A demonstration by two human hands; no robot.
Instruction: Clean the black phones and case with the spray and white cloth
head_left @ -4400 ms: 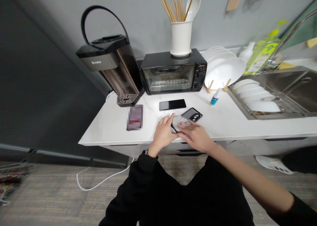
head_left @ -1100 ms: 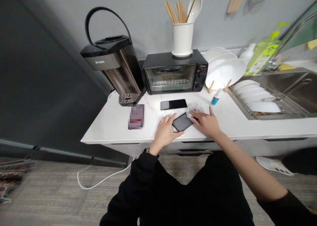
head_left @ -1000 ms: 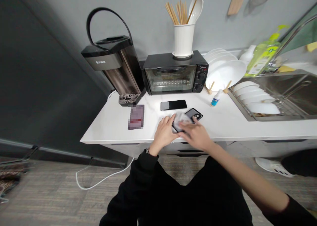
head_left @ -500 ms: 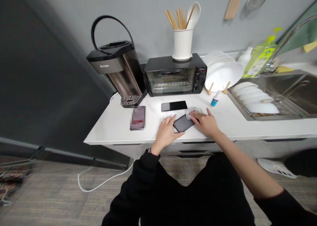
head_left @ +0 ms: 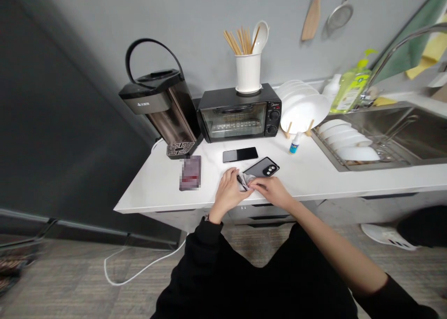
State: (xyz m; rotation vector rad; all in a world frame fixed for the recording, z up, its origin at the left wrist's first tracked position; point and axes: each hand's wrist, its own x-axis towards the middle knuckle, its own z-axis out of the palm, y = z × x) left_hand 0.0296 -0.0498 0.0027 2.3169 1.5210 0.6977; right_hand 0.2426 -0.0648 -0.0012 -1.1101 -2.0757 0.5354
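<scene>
A dark-rimmed grey phone case (head_left: 259, 168) lies slanted on the white counter, its camera cutouts at the upper right. Over its near left end is a crumpled whitish wipe (head_left: 246, 180). My right hand (head_left: 274, 191) pinches this wipe with thumb and fingers. My left hand (head_left: 228, 191) curls around the same end of the case, and some of its fingertips are hidden by the wipe. Just behind the case lies a black phone (head_left: 240, 154), face up. A small white bottle with a blue label (head_left: 294, 144) stands to the right.
A purplish packet (head_left: 190, 173) lies left of my hands. At the back stand a water dispenser (head_left: 167, 109) and a toaster oven (head_left: 239, 116) topped by a utensil cup (head_left: 248, 72). Plates (head_left: 303, 111) and a sink (head_left: 412, 144) are rightward. Another person's shoe (head_left: 386, 236) shows below.
My right hand and the wipe have moved from the case's upper right end to its lower left end, uncovering the camera cutouts. My left hand has drawn in around that end.
</scene>
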